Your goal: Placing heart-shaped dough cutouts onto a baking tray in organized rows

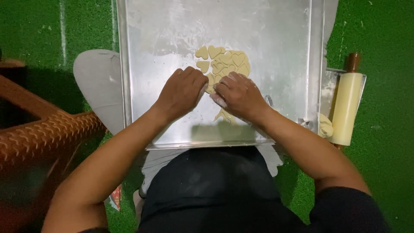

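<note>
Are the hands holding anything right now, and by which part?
Cannot be told: left hand and right hand press knuckles-up on the heart-cut dough, hiding any grasp.

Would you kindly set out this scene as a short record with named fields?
Surface: metal tray, dusted with flour, resting across the person's lap
Dough: pale sheet of dough cut into heart shapes near the tray's middle
Left hand: left hand pressed down on the dough's near left edge
Right hand: right hand pressed down beside it, floury fingers touching the dough
Right of tray: cream rolling pin with brown handle, and a lump of dough beside it
Left of tray: brown woven chair
Ground: green turf
</note>
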